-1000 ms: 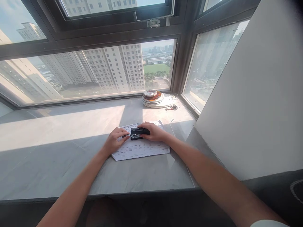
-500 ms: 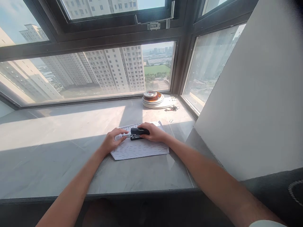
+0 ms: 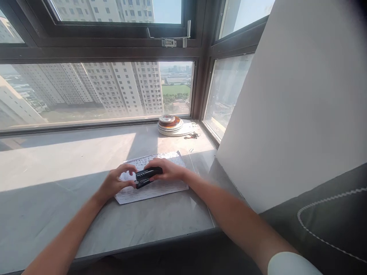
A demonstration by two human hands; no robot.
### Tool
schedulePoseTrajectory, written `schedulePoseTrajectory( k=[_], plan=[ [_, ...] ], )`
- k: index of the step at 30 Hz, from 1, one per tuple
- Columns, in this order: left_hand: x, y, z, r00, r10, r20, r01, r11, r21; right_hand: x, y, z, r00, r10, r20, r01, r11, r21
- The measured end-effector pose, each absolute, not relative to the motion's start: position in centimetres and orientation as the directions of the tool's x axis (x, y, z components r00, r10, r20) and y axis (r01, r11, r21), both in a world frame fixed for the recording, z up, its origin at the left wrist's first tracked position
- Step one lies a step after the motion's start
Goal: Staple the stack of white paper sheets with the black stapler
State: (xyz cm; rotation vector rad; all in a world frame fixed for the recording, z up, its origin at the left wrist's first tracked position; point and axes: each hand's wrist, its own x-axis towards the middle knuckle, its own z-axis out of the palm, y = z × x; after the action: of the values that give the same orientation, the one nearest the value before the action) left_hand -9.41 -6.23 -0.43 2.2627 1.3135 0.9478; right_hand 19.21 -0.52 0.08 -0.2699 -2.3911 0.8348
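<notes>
A black stapler point(image 3: 146, 175) lies over a white printed sheet of paper point(image 3: 160, 187) on the grey stone windowsill point(image 3: 71, 172). My right hand point(image 3: 168, 170) is closed around the stapler's right end, fingers over its top. My left hand point(image 3: 116, 182) has its fingers curled at the stapler's left tip, thumb and fingertips touching the front of the stapler just above the paper. What, if anything, sits between those fingertips is too small to make out.
A stack of plates point(image 3: 170, 125) with a patterned one on top stands in the far right corner of the sill, a small dark object point(image 3: 192, 135) beside it. A white wall point(image 3: 301, 107) rises at right, a dark cushion point(image 3: 323, 225) below it. Windows run behind.
The view has swung right and down, so hands, paper and plates sit further left and lower. The stapler is now tilted, its left end lower, and my left fingers have curled in to its tip.
</notes>
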Motion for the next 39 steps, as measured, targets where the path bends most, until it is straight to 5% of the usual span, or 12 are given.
schedulePoseTrajectory(
  k=[14, 20, 23, 32, 39],
  plan=[
    [-8.7, -5.8, -0.3, 0.466, 0.824, 0.323, 0.607, -0.563, 0.560, 18.1, -1.7, -0.6, -0.823, 0.375, 0.427, 0.121, 0.849, -0.514],
    [-9.3, -4.9, -1.0, 0.277, 0.852, 0.444, 0.733, -0.486, 0.476, 20.4, 0.1, -0.5, -0.488, 0.667, 0.563, 0.435, 0.745, -0.505],
    [-9.6, -4.4, -1.7, 0.233, 0.885, 0.403, 0.825, -0.399, 0.400, 21.8, 1.6, -0.6, -0.375, 0.706, 0.601, 0.558, 0.689, -0.462],
    [-9.8, -4.8, -1.6, 0.368, 0.865, 0.341, 0.687, -0.501, 0.527, 23.1, 3.0, -1.1, -0.292, 0.698, 0.654, 0.655, 0.645, -0.395],
    [-9.8, -4.9, -0.7, 0.271, 0.849, 0.454, 0.598, -0.518, 0.611, 24.6, 4.1, -1.0, -0.364, 0.728, 0.581, 0.665, 0.640, -0.385]
  ],
)
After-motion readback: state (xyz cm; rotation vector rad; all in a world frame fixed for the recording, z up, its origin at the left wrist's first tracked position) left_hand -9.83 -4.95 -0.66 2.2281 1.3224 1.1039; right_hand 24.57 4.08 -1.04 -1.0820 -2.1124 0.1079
